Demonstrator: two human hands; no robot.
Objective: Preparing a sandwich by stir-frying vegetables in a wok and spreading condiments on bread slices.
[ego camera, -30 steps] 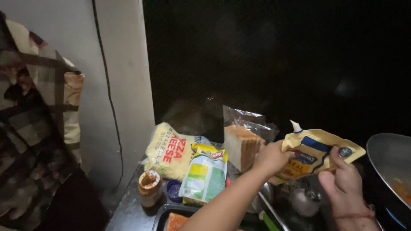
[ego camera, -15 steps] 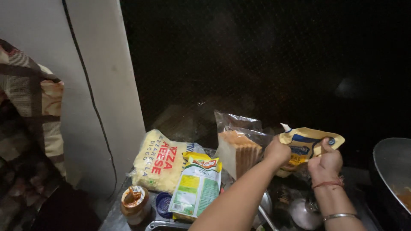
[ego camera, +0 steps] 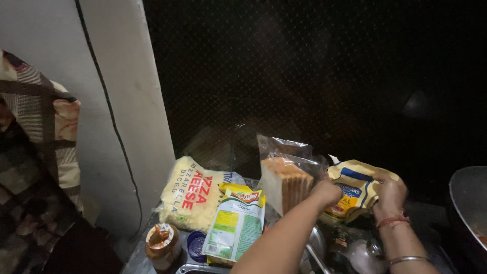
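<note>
Both hands, left (ego camera: 327, 193) and right (ego camera: 389, 192), gripped the yellow pouch (ego camera: 355, 190), now lowered from mid-air to just right of the bread (ego camera: 285, 182).

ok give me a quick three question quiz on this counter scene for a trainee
1. True or false: both hands hold the yellow pouch.
2. What stands right of the shredded cheese bag? A) green and yellow packet B) a kettle C) a bowl of eggs
3. What is in the clear bag behind the left hand?

Key: 1 true; 2 A; 3 sliced bread
</note>
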